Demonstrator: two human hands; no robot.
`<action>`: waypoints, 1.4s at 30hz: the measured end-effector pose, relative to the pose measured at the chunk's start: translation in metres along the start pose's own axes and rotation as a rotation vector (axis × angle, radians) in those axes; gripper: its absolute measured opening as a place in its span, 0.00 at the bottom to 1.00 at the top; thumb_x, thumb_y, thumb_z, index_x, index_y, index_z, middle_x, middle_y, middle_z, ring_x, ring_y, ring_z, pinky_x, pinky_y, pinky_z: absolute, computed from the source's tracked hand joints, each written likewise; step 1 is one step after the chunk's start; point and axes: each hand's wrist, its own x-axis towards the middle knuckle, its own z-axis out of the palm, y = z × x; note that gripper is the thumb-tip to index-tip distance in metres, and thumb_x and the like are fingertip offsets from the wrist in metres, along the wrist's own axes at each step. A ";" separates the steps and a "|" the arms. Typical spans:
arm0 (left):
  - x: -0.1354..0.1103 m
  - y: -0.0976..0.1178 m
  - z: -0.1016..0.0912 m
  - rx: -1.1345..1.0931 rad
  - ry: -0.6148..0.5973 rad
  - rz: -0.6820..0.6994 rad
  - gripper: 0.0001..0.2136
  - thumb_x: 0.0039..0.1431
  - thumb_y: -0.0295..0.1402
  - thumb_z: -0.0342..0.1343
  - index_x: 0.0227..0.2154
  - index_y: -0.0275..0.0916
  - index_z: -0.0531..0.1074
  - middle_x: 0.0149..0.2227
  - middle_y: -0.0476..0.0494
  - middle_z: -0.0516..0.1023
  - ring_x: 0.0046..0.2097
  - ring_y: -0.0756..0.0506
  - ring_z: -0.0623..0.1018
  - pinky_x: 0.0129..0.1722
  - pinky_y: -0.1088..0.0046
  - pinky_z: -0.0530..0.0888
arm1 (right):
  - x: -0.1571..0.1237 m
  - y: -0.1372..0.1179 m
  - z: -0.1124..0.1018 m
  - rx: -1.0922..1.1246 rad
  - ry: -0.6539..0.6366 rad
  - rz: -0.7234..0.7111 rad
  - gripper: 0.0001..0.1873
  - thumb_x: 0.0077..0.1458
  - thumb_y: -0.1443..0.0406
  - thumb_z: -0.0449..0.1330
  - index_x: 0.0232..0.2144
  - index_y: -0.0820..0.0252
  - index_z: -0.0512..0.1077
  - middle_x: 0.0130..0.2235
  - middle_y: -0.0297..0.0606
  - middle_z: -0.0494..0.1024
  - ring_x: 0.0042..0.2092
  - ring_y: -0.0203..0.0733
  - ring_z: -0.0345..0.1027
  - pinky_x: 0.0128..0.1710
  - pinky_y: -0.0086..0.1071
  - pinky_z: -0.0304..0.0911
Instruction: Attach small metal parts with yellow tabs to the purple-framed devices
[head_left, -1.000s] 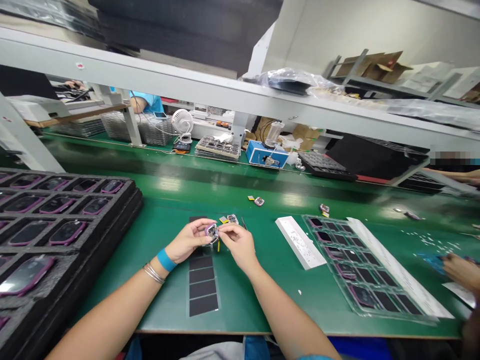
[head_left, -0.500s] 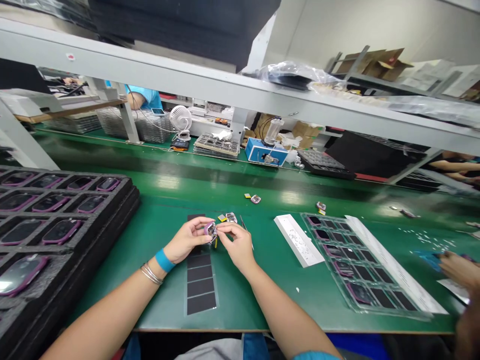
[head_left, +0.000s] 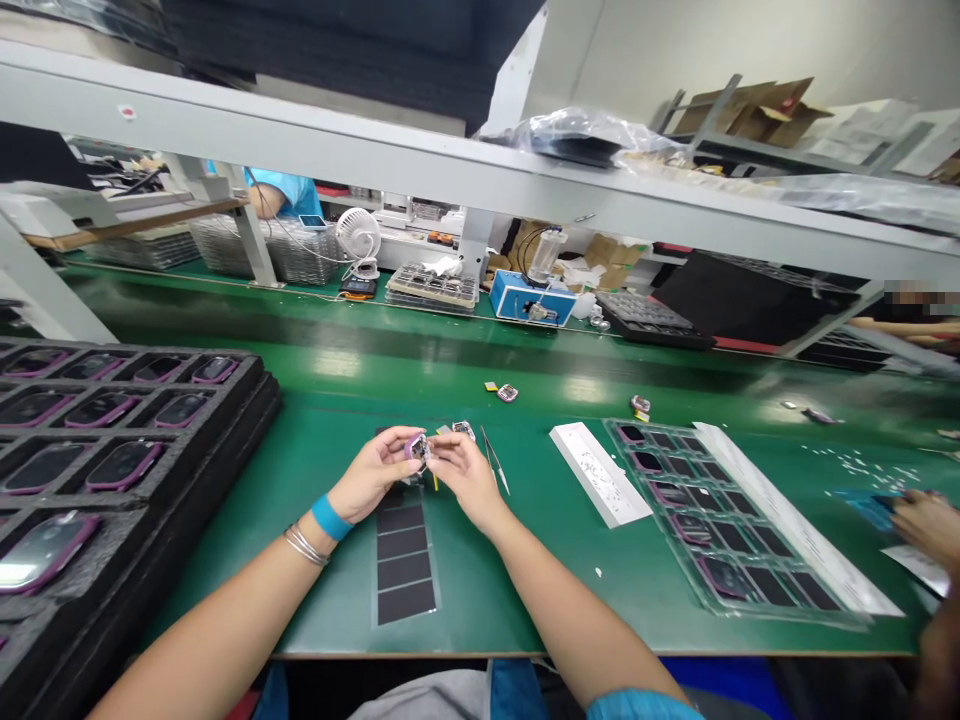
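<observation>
Head view: tweezers lie near the watch case, foam tray left.

Small purple casing pinched between left hand and right hand above green table.

Bare green counter lies free between the right hand and the white strip, with tweezers just beside that hand. Stacked black foam trays wall off the left. A clear blister tray fills the right. A shelf beam hangs low over the far side.
</observation>
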 end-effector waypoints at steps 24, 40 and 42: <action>0.000 0.007 -0.013 -0.040 -0.159 -0.368 0.18 0.47 0.29 0.66 0.42 0.37 0.70 0.37 0.41 0.75 0.38 0.42 0.78 0.37 0.71 0.74 | 0.003 -0.011 -0.018 -0.176 0.018 -0.013 0.14 0.46 0.55 0.65 0.33 0.57 0.78 0.26 0.33 0.70 0.29 0.35 0.64 0.30 0.28 0.64; -0.001 0.007 -0.009 -0.049 -0.152 -0.536 0.20 0.43 0.27 0.67 0.40 0.33 0.70 0.38 0.35 0.77 0.41 0.39 0.78 0.40 0.67 0.76 | -0.003 -0.011 -0.010 -0.337 -0.010 -0.167 0.09 0.52 0.65 0.59 0.38 0.58 0.73 0.34 0.35 0.76 0.35 0.38 0.70 0.40 0.33 0.67; -0.002 0.006 -0.005 -0.003 -0.130 -0.514 0.18 0.43 0.28 0.67 0.39 0.33 0.70 0.37 0.35 0.77 0.39 0.40 0.78 0.37 0.69 0.76 | -0.004 -0.012 -0.008 -0.407 -0.009 -0.205 0.09 0.53 0.66 0.58 0.38 0.57 0.73 0.34 0.35 0.76 0.35 0.38 0.70 0.41 0.33 0.67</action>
